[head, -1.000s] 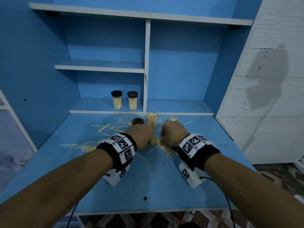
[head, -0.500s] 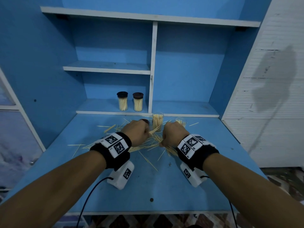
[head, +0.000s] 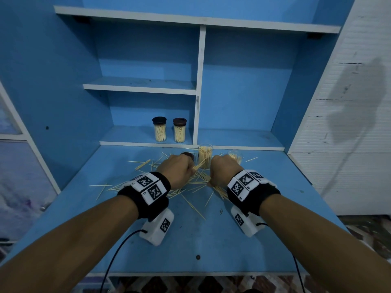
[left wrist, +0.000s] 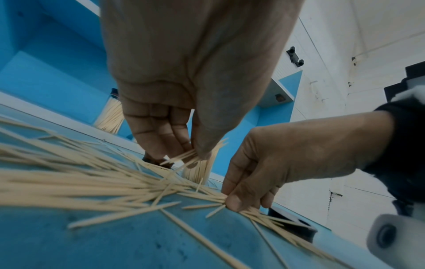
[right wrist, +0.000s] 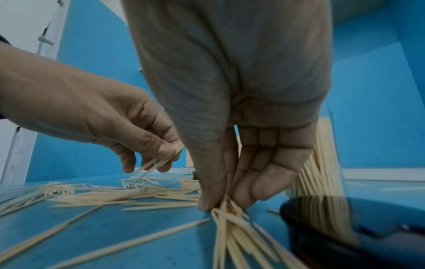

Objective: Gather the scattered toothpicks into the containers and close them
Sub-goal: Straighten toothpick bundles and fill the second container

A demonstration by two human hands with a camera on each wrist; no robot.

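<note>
**Both hands pinching toothpicks beside the open containers**

While your left hand [head: 177, 170] pinches a small bundle of toothpicks [left wrist: 184, 157] between thumb and fingertips, lifted off the tabletop [head: 190, 235], your right hand [head: 224, 170] pinches another cluster [right wrist: 224, 205] right at the surface. Both grips are closed on toothpicks. Between and around your hands lie the scattered toothpicks [head: 146, 163], mostly spread to the left. Just beyond your knuckles stands an open container [head: 205, 155], nearly full and upright; a second open container [head: 235, 156] stands partly hidden behind your right hand. A dark lid [head: 188, 155] lies near your left hand. On the shelf behind, two lidded containers [head: 159, 129] stand side by side.
</note>
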